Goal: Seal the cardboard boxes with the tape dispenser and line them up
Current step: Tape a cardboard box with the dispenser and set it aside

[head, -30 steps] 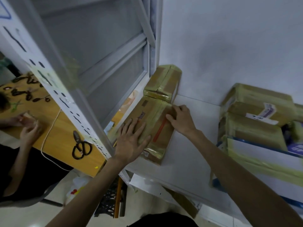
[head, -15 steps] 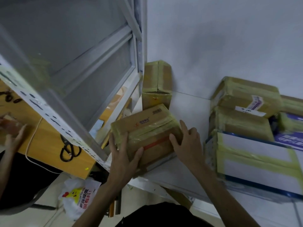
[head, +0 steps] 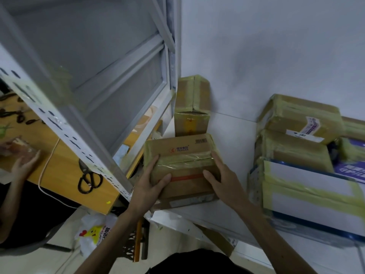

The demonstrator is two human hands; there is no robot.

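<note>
The taped cardboard box (head: 180, 167) is held at the front edge of the white shelf (head: 233, 135), directly in front of the upright taped box (head: 192, 107) that stands in the shelf's back corner; whether its underside rests fully on the shelf or is partly lifted cannot be told. The left hand (head: 150, 186) is clamped on the box's left side, thumb laid over the top face; the right hand (head: 221, 180) is pressed to the right side, fingers spread along the edge. To the right of the held box, well apart, a stack of sealed boxes (head: 296, 139) is seen; to its left, beyond the shelf upright, a pair of scissors (head: 88, 179) lies on a wooden table (head: 63, 175). No tape dispenser is in view. The box is judged light, being managed by an open-palmed side grip; the board is judged stiff but crushable at the corners; the glossy tape bands are likely to be slick, so bare cardboard on the two opposite side faces is to be preferred for holding. Sliding, rather than lifting, is advised for alignment against the upright taped box.
</note>
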